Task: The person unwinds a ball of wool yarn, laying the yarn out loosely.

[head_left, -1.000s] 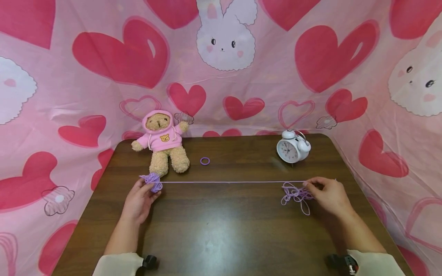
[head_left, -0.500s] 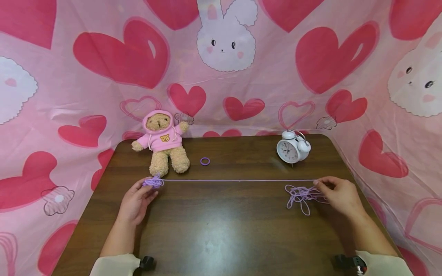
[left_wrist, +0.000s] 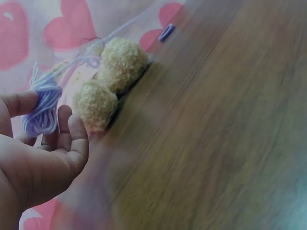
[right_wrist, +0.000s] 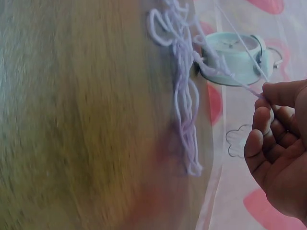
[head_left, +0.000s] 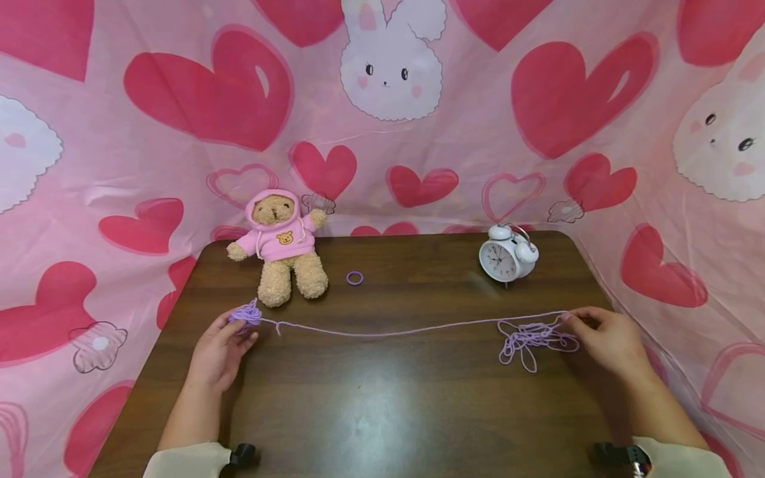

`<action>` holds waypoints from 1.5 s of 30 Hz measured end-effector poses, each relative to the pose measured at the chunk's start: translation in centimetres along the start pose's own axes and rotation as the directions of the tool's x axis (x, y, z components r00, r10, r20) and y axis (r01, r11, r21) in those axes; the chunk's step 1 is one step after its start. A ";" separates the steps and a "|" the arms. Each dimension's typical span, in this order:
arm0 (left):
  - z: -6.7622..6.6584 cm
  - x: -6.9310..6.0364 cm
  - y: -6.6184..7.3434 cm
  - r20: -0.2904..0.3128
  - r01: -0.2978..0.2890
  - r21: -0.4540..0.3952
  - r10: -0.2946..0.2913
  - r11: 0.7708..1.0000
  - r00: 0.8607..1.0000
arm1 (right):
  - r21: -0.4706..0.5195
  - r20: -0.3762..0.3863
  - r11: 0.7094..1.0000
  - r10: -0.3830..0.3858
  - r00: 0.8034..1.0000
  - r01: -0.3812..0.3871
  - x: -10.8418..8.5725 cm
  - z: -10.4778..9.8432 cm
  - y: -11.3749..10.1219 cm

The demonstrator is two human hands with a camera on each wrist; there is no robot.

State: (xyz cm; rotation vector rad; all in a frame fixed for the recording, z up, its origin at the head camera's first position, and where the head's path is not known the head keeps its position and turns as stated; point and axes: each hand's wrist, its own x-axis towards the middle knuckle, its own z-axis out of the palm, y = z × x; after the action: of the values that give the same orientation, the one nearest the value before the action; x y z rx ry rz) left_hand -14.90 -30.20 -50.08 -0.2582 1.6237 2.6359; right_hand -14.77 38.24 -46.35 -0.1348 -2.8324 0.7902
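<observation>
My left hand (head_left: 218,355) pinches a small wound bundle of purple yarn (head_left: 246,315) between thumb and fingers, seen closer in the left wrist view as a bundle (left_wrist: 43,108) of looped strands. From it one strand (head_left: 382,334) runs across above the table, sagging in the middle, with a small loop near the bundle. Its far end is pinched between thumb and index finger of my right hand (head_left: 612,342). Loose yarn loops (head_left: 528,337) lie in a tangle just left of that hand; the right wrist view shows the same tangle (right_wrist: 184,96).
On the brown table (head_left: 370,392), a teddy bear (head_left: 287,242) in a pink hoodie leans at the back left, its feet near my left hand. A purple ring (head_left: 354,278) lies right of the bear. A white alarm clock (head_left: 507,255) stands at the back right.
Both hands have moved outward, the left one to the left and the right one to the right. The strand between them was taut and straight; now it sags, with a small loop showing near the bundle.
</observation>
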 end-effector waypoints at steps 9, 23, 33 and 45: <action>-1.4 -0.5 1.0 -0.013 -0.033 -0.038 0.032 0.999 0.999 | -0.002 -0.010 1.000 0.013 1.000 -0.013 0.0 -0.6 1.5; -3.2 -1.3 1.6 -0.012 -0.045 -0.115 0.044 0.992 0.999 | -0.018 0.003 0.999 0.051 0.999 -0.051 0.2 -1.1 3.5; -3.7 -1.4 1.8 -0.021 -0.054 -0.118 0.052 0.992 0.998 | -0.040 0.069 0.997 0.071 0.995 -0.068 0.4 -1.1 5.0; -4.0 -1.5 1.4 -0.017 -0.066 -0.141 0.064 0.988 0.998 | -0.075 0.116 0.995 0.072 0.991 -0.063 0.7 -1.1 7.2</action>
State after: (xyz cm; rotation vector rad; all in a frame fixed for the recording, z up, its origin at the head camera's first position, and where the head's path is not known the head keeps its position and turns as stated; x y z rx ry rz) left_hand -13.10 -34.31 -50.34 -0.2297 1.4752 2.8079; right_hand -15.02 45.04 -49.06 -0.2019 -2.9839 0.7335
